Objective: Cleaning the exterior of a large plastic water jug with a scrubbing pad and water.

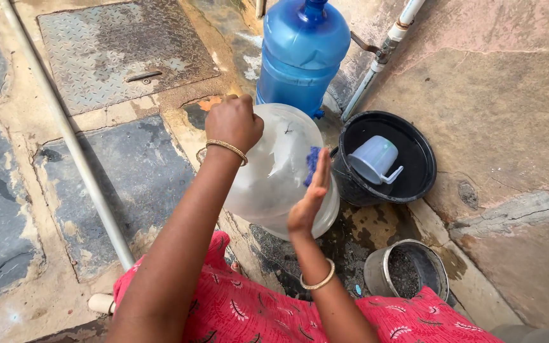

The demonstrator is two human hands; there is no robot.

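A large clear plastic water jug (273, 184) lies tilted on the stone ground in front of me. My left hand (234, 121) is closed on its far end, gripping the neck. My right hand (311, 194) presses flat against the jug's side with the fingers straight, holding a blue scrub cloth (311, 164) against the plastic. Both wrists carry a gold bangle. My red patterned dress (249, 311) fills the bottom of the view.
A blue water jug (300, 57) stands upright behind the clear one. To the right sits a black bucket (417, 168) holding a pale plastic mug (375, 159). A metal pot (408, 273) is near my right knee. White pipes run along the wall and across the ground at left.
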